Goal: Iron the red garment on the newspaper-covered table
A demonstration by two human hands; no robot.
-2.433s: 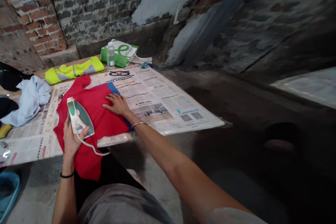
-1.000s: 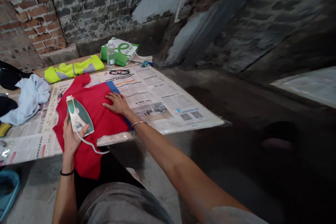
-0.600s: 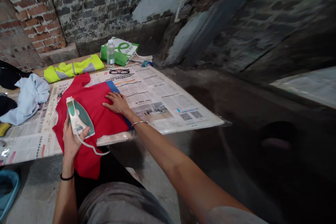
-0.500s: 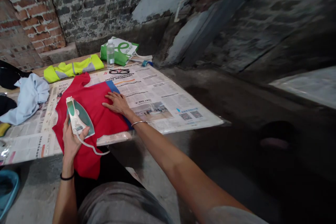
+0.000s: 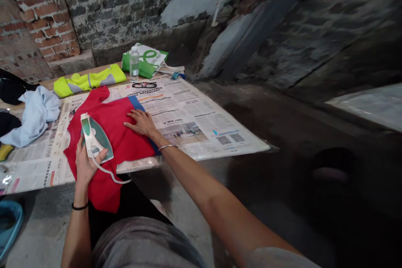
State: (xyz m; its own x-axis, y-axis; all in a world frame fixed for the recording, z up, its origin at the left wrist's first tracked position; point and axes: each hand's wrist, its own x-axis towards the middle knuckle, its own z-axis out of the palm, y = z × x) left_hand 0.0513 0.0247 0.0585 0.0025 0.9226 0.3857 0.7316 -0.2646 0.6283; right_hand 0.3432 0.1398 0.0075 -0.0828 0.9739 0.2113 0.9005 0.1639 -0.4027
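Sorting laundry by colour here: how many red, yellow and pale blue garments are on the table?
Red garment: 1
Yellow hi-vis garment: 1
Pale blue garment: 1
Total: 3

head view has tipped slightly since the earlier frames — the whole scene now sits a little higher in the picture. far items show it best: the water bottle (image 5: 134,63), green tote bag (image 5: 143,65) and reading glasses (image 5: 144,85) have crept toward 1 o'clock. the steam iron (image 5: 94,138) has risen a touch toward 12 o'clock with the view. the blue slipper (image 5: 9,222) at 7 o'clock shows less of itself at the frame edge.
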